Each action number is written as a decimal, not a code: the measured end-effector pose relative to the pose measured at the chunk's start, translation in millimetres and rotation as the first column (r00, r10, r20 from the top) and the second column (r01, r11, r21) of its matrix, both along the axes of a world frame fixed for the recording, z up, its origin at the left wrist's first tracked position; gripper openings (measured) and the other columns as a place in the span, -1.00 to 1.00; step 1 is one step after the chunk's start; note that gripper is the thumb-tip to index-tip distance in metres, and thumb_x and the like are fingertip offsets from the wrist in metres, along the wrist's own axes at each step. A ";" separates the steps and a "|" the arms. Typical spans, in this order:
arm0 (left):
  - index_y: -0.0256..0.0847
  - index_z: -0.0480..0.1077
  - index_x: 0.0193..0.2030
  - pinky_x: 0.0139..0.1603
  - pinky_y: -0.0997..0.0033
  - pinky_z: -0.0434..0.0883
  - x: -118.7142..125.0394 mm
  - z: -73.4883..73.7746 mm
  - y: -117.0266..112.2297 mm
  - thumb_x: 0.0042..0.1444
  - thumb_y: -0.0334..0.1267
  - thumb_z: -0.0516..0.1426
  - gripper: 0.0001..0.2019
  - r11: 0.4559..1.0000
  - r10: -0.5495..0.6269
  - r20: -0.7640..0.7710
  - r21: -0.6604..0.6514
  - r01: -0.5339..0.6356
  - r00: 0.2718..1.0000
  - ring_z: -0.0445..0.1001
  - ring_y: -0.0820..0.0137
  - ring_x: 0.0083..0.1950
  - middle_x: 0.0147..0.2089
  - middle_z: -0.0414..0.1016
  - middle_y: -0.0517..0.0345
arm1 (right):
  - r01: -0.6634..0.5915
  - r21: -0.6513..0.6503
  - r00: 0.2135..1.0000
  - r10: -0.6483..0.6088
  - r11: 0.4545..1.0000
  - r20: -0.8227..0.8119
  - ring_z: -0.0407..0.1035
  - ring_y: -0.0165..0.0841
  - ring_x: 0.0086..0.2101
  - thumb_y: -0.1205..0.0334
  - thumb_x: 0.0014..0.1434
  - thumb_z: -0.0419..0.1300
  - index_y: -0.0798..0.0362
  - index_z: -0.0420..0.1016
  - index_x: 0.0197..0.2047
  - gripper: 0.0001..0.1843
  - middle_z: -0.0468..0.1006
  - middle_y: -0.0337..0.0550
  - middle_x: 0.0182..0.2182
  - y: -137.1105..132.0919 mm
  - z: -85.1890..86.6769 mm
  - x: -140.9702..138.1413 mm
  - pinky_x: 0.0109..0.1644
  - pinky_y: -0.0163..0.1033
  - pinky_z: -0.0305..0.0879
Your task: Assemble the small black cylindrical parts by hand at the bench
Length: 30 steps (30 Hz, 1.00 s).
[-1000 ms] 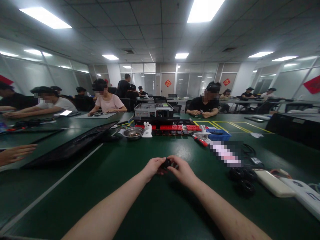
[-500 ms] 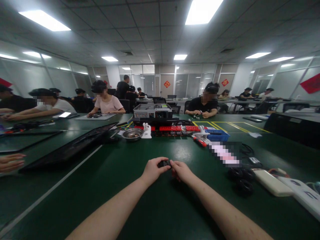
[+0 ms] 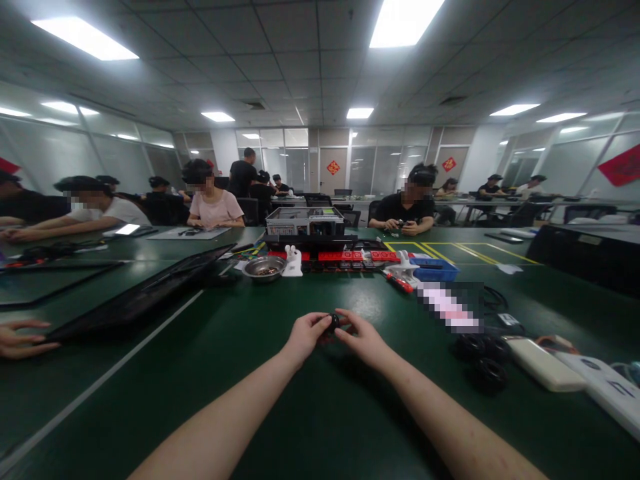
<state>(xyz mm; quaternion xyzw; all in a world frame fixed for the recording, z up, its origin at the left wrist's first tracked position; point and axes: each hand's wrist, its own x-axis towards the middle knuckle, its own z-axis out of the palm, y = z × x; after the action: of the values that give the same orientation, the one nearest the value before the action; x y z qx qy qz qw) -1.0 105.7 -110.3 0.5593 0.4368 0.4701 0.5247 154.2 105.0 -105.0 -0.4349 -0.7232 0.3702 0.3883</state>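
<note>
Over the green tabletop, a small black part (image 3: pixel 333 323) sits between my two hands. Its surface looks shiny and rounded; its exact kind is too small to make out. My left hand (image 3: pixel 305 335) pinches it from the left between thumb and fingers. From the other side, the thumb and forefinger of my right hand (image 3: pixel 364 339) curve round its right edge. The right hand's other fingers are mostly hidden. A few black rings or wheels (image 3: pixel 487 370) lie to the right of my right forearm.
Beyond my hands stand a metal bowl (image 3: pixel 264 277) of small pieces, a white rabbit-shaped stand (image 3: pixel 293 261), a blue tray (image 3: pixel 435 272) and a red-handled tool (image 3: pixel 399 283). A black panel (image 3: pixel 145 300) and another person's hand (image 3: pixel 23 339) are at left. A cream case (image 3: pixel 545 365) lies right.
The black part has been turned between my hands and now shows a rounder side. My right fingers have spread round it. At left, the other person's hand has moved to the black panel's edge.
</note>
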 end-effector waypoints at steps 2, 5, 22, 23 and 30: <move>-0.27 0.36 -0.24 -0.39 0.46 0.31 -2.2 1.8 -2.2 -0.17 -0.08 0.13 -0.64 0.984 0.055 -0.170 0.174 -0.024 0.984 0.40 0.40 -0.39 -0.32 0.45 0.04 | 0.025 -0.200 0.997 -0.041 0.979 -0.072 0.23 -0.49 -0.60 0.04 0.04 -0.03 0.09 0.26 -0.17 -0.64 0.38 -0.19 -0.45 2.7 -2.2 -0.8 -0.66 -0.39 0.19; -0.18 0.41 -0.25 -0.27 0.42 0.29 -4.4 4.8 -6.8 -0.21 -0.11 0.16 -0.67 0.931 0.145 -0.404 0.365 0.014 0.903 0.38 0.33 -0.27 -0.29 0.45 0.08 | 0.017 -0.407 0.989 -0.077 0.913 -0.130 0.14 -0.51 -0.74 -0.09 0.08 -0.19 0.11 0.25 -0.37 -0.56 0.31 -0.27 -0.68 4.8 -1.6 0.2 -0.77 -0.43 0.07; -0.33 0.31 -0.16 -0.55 0.50 0.29 -0.8 -5.9 4.2 -0.13 -0.01 0.07 -0.54 0.998 -0.061 -0.133 0.023 0.064 0.989 0.42 0.43 -0.48 -0.29 0.44 -0.01 | -0.099 -0.258 0.992 0.076 0.961 -0.099 0.19 -0.53 -0.63 0.10 -0.01 0.06 0.13 0.27 -0.35 -0.75 0.29 -0.30 -0.60 6.0 -9.3 0.7 -0.63 -0.41 0.18; -0.35 0.30 -0.16 -0.59 0.53 0.26 -0.3 -6.3 4.9 -0.11 0.01 0.05 -0.53 0.996 -0.084 -0.069 -0.039 0.081 0.994 0.41 0.45 -0.52 -0.31 0.44 -0.02 | -0.092 -0.181 0.993 0.077 0.979 -0.087 0.21 -0.51 -0.60 0.13 -0.03 0.09 0.13 0.28 -0.30 -0.74 0.31 -0.28 -0.56 4.6 -7.6 0.9 -0.58 -0.40 0.20; -0.37 0.32 -0.26 -0.62 0.59 0.22 -1.0 -5.1 6.2 -0.12 -0.06 0.08 -0.62 0.996 -0.037 0.004 -0.078 0.038 0.999 0.36 0.53 -0.59 -0.45 0.42 0.07 | -0.033 0.012 0.998 0.032 0.999 0.050 0.27 -0.47 -0.47 0.17 -0.02 0.10 0.06 0.26 -0.10 -0.63 0.37 -0.19 -0.39 1.3 -6.9 0.0 -0.42 -0.35 0.25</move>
<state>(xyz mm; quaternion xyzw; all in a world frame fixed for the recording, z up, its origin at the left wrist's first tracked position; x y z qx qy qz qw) -2.0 111.8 -115.5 0.5457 0.4436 0.4435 0.5556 154.2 106.3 -111.9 -0.4297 -0.7419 0.3612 0.3669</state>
